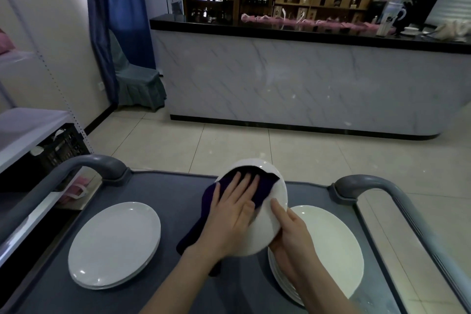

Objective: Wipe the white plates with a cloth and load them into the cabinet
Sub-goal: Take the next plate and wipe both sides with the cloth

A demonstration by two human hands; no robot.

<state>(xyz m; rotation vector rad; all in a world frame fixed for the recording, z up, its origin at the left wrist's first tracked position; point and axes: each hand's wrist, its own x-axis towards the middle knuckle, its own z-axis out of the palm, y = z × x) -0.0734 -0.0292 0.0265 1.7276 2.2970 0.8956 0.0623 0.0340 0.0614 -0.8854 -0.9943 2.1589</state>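
Note:
A white oval plate [266, 233] is held tilted above the grey cart [163, 194]. My right hand [290, 232] grips its near right edge, thumb lying on the plate's face. My left hand [232, 209] presses a dark purple cloth [265, 186] flat against the plate, fingers straight. The cloth hangs down below the hand. A small stack of white plates [114, 245] lies on the cart's left side. Another stack of white plates [331, 250] lies on the right side, partly behind my right hand.
The cart has grey tubular handles at left [84, 163] and right [377, 183]. A white shelf unit with a black crate [61, 150] stands at left. Beyond the tiled floor runs a marble-fronted counter [305, 84] with a black top.

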